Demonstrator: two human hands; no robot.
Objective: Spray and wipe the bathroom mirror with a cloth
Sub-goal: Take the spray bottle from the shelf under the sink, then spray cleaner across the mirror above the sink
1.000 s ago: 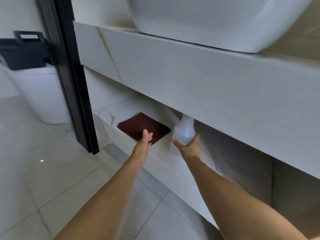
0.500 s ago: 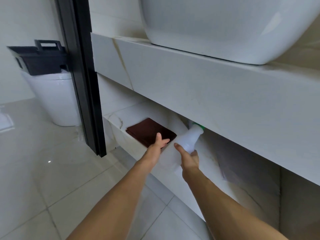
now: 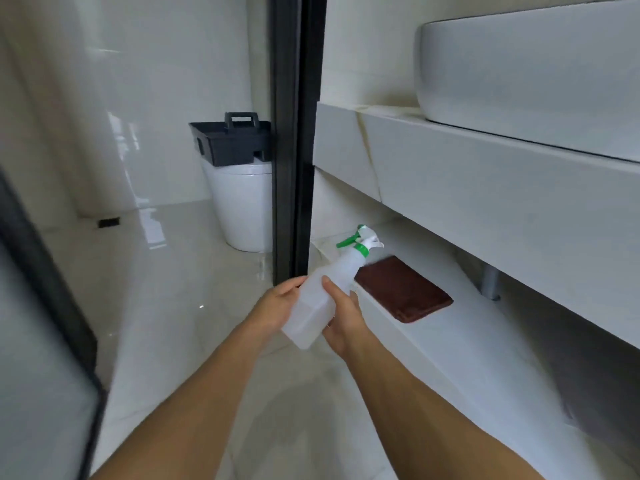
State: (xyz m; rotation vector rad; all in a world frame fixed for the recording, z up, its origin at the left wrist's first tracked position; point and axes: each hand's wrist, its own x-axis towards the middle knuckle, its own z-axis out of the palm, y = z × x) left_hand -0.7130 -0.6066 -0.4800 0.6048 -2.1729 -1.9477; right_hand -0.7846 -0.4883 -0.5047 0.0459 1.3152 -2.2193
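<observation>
A white spray bottle (image 3: 325, 289) with a green and white trigger head is held tilted in front of me, off the shelf. My right hand (image 3: 343, 320) grips its lower body from the right and below. My left hand (image 3: 280, 306) touches the bottle's left side with fingers curled around it. A folded dark brown cloth (image 3: 403, 292) lies flat on the low white shelf (image 3: 467, 341) just right of the bottle. No mirror is in view.
A white basin (image 3: 519, 71) sits on the thick marble counter (image 3: 485, 174) above the shelf. A black door frame (image 3: 294, 133) stands at centre. Behind it are a white toilet (image 3: 242, 209) carrying a black caddy (image 3: 232, 140). Glossy floor tiles lie below.
My right hand has pulled the spray bottle out from under the counter toward me. My left hand left the cloth and came onto the bottle. My view swung left and up.
</observation>
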